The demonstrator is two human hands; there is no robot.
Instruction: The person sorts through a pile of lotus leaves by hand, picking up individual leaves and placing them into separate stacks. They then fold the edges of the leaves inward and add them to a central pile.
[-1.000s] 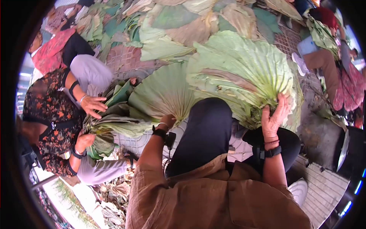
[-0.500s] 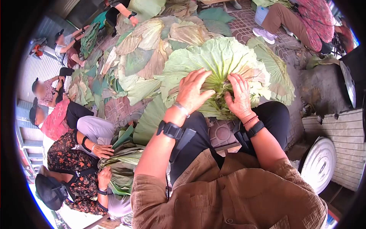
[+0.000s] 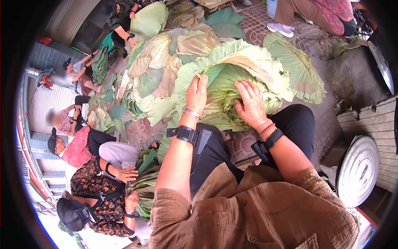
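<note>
A stack of large pale green leaves (image 3: 271,70) lies over my knees, the top one partly folded up. With my left hand (image 3: 197,93) I pinch the raised edge of this top leaf between thumb and fingers. My right hand (image 3: 251,101) rests on the stack's right middle, fingers spread a little, pressing on the crumpled leaves. Beyond the stack, many green and brown dried leaves (image 3: 159,50) cover the ground.
At the left a person (image 3: 99,178) in a flowered shirt handles a leaf bundle (image 3: 147,182). Several other people sit farther back. A round metal lid (image 3: 358,170) stands at the right, near a grey stove-like block (image 3: 352,79). One wide leaf (image 3: 296,66) lies beyond my right knee.
My left hand has closed on the top leaf's edge and lifted it, folding the leaf over. My right hand has moved slightly left and down. The view has shifted.
</note>
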